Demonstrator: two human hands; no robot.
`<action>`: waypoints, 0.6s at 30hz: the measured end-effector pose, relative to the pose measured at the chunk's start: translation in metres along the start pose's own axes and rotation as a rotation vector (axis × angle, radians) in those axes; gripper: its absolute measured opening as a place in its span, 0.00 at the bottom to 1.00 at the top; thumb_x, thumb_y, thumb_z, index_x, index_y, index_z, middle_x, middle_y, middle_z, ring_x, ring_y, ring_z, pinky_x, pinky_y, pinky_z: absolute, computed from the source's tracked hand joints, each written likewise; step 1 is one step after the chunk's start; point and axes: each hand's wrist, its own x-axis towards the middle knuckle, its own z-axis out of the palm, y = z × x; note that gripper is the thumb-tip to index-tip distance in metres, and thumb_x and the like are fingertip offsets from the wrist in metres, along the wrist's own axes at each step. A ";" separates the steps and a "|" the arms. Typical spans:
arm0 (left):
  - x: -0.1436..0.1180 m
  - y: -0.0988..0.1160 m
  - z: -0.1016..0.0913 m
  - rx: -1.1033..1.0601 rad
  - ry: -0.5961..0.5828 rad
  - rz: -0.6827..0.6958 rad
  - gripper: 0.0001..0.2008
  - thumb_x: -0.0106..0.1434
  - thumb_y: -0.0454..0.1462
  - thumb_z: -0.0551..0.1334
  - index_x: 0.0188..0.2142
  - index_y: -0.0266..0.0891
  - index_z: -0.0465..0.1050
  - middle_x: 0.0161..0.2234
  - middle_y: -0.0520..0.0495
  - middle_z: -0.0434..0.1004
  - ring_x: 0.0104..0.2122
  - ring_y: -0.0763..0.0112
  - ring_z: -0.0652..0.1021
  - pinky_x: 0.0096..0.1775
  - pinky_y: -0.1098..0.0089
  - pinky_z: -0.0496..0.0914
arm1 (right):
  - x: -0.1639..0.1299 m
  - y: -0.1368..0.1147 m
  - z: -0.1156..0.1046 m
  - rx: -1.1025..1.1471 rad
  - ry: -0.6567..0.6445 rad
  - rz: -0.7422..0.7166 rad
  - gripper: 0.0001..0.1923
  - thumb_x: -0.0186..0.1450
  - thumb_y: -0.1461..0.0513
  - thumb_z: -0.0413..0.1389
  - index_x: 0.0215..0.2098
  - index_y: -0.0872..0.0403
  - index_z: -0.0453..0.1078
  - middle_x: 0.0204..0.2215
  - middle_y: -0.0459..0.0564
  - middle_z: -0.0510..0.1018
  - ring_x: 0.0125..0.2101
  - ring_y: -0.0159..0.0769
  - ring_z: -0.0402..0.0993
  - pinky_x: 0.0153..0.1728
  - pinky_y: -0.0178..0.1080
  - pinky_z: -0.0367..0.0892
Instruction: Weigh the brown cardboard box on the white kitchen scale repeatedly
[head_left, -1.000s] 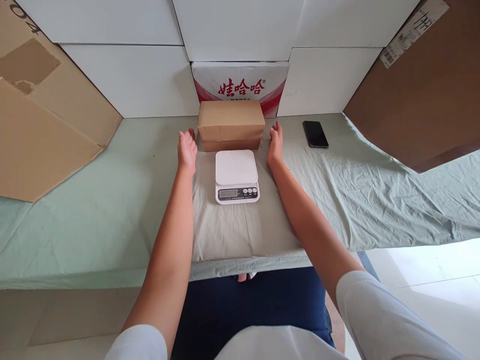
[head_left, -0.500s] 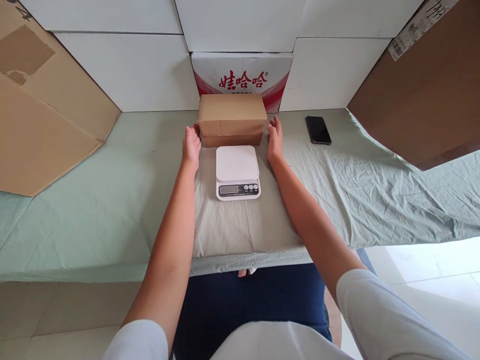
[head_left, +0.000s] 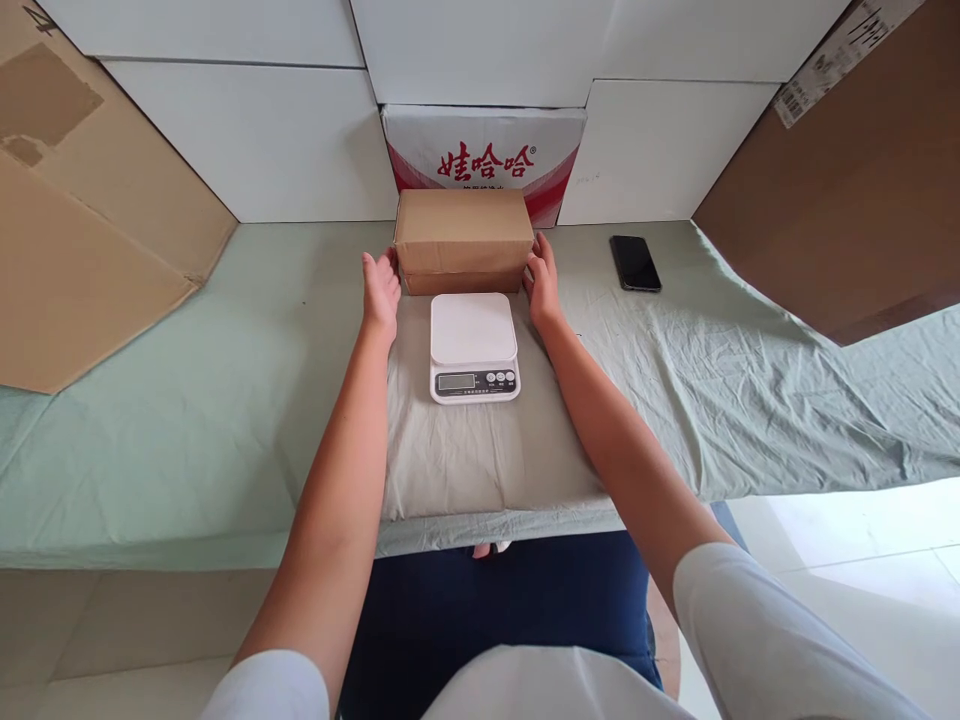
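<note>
White panels (head_left: 247, 145) back a table draped in green cloth (head_left: 187, 420), with 1 large cardboard sheet (head_left: 97, 250) at its left end and 1 more cardboard panel (head_left: 847, 190) at its right. Midway along the back edge rests the box (head_left: 463, 235), in front of the red-and-white carton (head_left: 484, 150); whether those 2 touch is unclear.

Just in front of the box, nearer the table's front edge, sits the scale (head_left: 474, 345). Off towards the back right corner lies the phone (head_left: 635, 264).

Over the last second the 2 hands have drawn in. The left hand (head_left: 382, 290) is spread, thumb raised, fingers at the box's left end. The right hand (head_left: 544, 285), a little apart 0.5 seconds ago, now seems to touch the right end; whether it grips, I cannot tell. So the box is flanked at both ends, and it looks not yet lifted.
</note>
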 end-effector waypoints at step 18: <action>-0.007 0.009 0.012 -0.010 -0.003 0.010 0.44 0.66 0.70 0.41 0.69 0.52 0.66 0.74 0.47 0.62 0.77 0.59 0.57 0.75 0.55 0.49 | -0.023 -0.039 0.029 -0.085 -0.050 -0.104 0.42 0.62 0.35 0.53 0.67 0.44 0.56 0.70 0.48 0.67 0.72 0.48 0.59 0.78 0.54 0.51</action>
